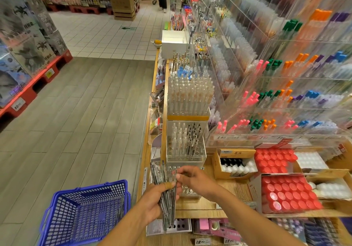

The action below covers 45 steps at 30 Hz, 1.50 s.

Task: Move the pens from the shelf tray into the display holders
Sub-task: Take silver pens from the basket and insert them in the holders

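With a loose bundle of pens [167, 194] gripped in the left hand [152, 202] while one is pinched by the right hand [192, 181], pens could be spilled short of the clear holder [185, 150].

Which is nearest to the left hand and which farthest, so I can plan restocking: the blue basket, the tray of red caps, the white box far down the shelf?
From the left hand, in the head view:
1. Blue basket, just to its left, on the floor side.
2. Tray of red caps, to the right, past the right hand.
3. White box, far ahead along the shelf edge.
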Each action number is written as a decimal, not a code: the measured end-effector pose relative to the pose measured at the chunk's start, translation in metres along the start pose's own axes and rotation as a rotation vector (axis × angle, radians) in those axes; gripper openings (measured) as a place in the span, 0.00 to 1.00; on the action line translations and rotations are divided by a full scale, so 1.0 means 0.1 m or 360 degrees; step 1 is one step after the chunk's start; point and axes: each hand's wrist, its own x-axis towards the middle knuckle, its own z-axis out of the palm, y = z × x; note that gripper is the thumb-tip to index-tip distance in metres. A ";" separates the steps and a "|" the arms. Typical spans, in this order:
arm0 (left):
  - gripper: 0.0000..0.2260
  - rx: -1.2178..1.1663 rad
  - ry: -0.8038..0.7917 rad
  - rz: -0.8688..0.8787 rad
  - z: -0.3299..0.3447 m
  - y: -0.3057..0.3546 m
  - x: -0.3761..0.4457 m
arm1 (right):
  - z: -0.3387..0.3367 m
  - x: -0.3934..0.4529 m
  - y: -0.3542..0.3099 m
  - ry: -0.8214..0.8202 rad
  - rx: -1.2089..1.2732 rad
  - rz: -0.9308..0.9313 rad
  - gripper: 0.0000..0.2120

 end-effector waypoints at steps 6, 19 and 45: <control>0.18 -0.0138 0.0062 -0.0003 -0.03 0.00 0.01 | 0.02 0.06 -0.05 0.0095 0.0153 0.0136 0.03; 0.13 -0.0018 0.0256 0.0100 -0.20 -0.07 0.03 | -0.19 0.12 0.03 0.0505 -0.0764 -0.0276 0.06; 0.16 0.0019 0.0169 0.0047 -0.16 -0.08 0.02 | -0.05 0.29 0.22 0.0298 -0.1805 -0.0606 0.12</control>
